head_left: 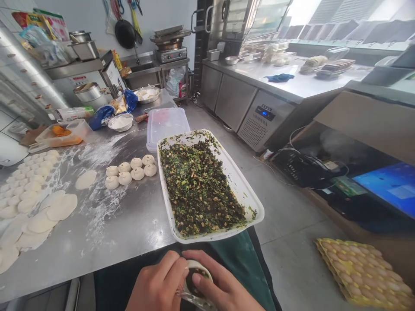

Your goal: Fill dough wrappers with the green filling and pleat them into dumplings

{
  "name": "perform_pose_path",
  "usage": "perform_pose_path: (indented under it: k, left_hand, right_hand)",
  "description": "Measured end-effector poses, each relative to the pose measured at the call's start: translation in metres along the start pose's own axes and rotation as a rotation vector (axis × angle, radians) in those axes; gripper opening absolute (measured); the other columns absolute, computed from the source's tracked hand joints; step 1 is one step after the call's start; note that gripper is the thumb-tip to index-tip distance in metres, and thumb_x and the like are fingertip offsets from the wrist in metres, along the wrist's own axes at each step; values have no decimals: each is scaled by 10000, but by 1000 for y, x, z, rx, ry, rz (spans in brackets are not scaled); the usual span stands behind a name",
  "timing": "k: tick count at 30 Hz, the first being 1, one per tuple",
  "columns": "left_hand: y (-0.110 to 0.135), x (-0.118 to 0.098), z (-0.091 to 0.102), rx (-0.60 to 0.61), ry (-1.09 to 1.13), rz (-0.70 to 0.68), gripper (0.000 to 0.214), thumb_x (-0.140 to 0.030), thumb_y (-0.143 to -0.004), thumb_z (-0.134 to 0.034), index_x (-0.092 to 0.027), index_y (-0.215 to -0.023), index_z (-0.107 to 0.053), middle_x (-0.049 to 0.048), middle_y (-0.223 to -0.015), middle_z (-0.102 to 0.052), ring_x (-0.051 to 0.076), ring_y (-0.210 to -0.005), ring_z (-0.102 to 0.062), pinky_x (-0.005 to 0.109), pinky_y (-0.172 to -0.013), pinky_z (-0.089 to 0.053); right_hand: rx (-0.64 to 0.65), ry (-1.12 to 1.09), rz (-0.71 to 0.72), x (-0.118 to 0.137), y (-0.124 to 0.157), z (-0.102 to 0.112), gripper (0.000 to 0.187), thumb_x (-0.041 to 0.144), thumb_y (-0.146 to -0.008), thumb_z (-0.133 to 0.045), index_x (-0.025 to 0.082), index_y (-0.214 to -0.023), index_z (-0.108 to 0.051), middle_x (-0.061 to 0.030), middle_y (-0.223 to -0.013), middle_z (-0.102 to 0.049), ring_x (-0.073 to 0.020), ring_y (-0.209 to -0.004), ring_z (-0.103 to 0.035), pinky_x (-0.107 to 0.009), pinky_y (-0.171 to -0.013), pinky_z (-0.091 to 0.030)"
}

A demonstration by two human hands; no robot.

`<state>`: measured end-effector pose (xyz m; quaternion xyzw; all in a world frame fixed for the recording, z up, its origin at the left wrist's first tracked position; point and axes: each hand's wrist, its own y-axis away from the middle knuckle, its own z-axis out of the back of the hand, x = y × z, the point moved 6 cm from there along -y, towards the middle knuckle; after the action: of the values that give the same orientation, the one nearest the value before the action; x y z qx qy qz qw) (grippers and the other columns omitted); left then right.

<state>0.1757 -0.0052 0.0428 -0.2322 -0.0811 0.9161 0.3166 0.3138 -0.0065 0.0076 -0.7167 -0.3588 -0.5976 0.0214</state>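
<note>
Close to my body, at the bottom of the view, both hands hold a partly gathered bun (195,264), its pale dough cupped around dark green filling. The fingers of my left hand (158,280) pinch the dough edge on one side. My right hand (223,283) curls round the other side, its thumb pressing in at the filling. A shiny edge shows below the bun, and I cannot tell what it belongs to. Just beyond my hands, a white tub (256,211) of chopped green filling (197,185) sits at the table edge. Several pleated buns (131,170) stand left of it.
Flat dough wrappers (61,207) and rows of dough pieces (29,181) lie on the floured steel table (129,224). Behind the tub are a plastic lid (167,123) and a bowl of flour (120,122). Egg trays (363,272) stand at lower right.
</note>
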Motion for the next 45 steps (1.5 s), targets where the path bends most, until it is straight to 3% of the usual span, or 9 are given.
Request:
perform_pose_path:
  k: [3, 7, 11, 16, 20, 24, 28, 33, 45]
  left_hand:
    - [-4, -4, 7, -63, -15, -24, 329, -215, -1068, -303, -176, -1241, -581, 25, -847, -685, 112, -567, -671, 233, -420, -455]
    - [-3, -7, 5, -78, -4, -16, 244, -164, -1044, -365, -216, -984, -596, -5, -741, -631, 117, -483, -614, 256, -400, -429]
    - [2, -7, -2, -14, -68, -65, 360, -200, -1065, -285, -144, -1293, -558, 44, -900, -699, 116, -567, -673, 240, -482, -503]
    - [7, -4, -6, 12, -27, -36, 261, -202, -1030, -336, -209, -1029, -596, 12, -774, -618, 145, -507, -613, 277, -440, -477]
    - [7, -7, -9, 61, -82, -72, 368, -153, -1021, -323, -140, -1320, -537, 51, -914, -676, 139, -578, -670, 262, -462, -501]
    - [7, -7, -11, 103, -11, -36, 273, -202, -1024, -311, -214, -948, -573, 21, -763, -594, 163, -548, -636, 280, -449, -481]
    - [8, -9, -13, 120, -81, -85, 330, -161, -1014, -334, -145, -1259, -555, 45, -877, -659, 151, -601, -675, 261, -480, -492]
    - [10, 1, -11, 127, -23, -5, 214, -159, -983, -371, -210, -1021, -575, 26, -820, -616, 162, -590, -642, 268, -493, -500]
    - [6, -6, -7, 89, -61, -50, 403, -72, -933, -400, -155, -1308, -521, 71, -971, -672, 166, -634, -681, 275, -535, -558]
  right_hand:
    - [10, -107, 73, -5, -2, -3, 469, 548, -991, -518, 250, -1352, -541, -72, -1142, -678, -264, -1138, -613, -414, -1024, -489]
    - [-28, -115, 81, -20, -5, -7, 364, 543, -984, -545, 262, -1211, -588, -40, -1057, -637, -213, -987, -603, -360, -924, -510]
    - [-71, -150, 144, -23, -8, -10, 289, 518, -970, -575, 257, -1094, -590, -34, -1058, -603, -214, -999, -569, -343, -904, -508]
    - [-102, 77, 104, -22, -11, -9, 315, 512, -983, -518, 234, -1097, -613, -42, -974, -641, -226, -941, -598, -378, -902, -515]
    - [-158, 226, 162, -15, -10, -8, 258, 446, -959, -554, 230, -1077, -630, -67, -1027, -674, -244, -959, -618, -370, -875, -528]
    - [-138, 260, 86, -15, -5, -10, 188, 311, -971, -494, 219, -1094, -602, -67, -1010, -682, -242, -946, -625, -372, -870, -520]
    - [-87, 355, 89, -5, -1, -7, 204, 296, -916, -582, 211, -1097, -620, -99, -1090, -683, -267, -997, -623, -399, -928, -514]
    - [-31, 202, -2, -3, 0, -2, 409, 407, -966, -537, 204, -1321, -548, -110, -1190, -681, -287, -1119, -629, -429, -1024, -487]
    - [-136, 26, 122, 2, -4, -12, 249, 461, -971, -543, 236, -1072, -578, -62, -1033, -628, -249, -985, -598, -382, -905, -520]
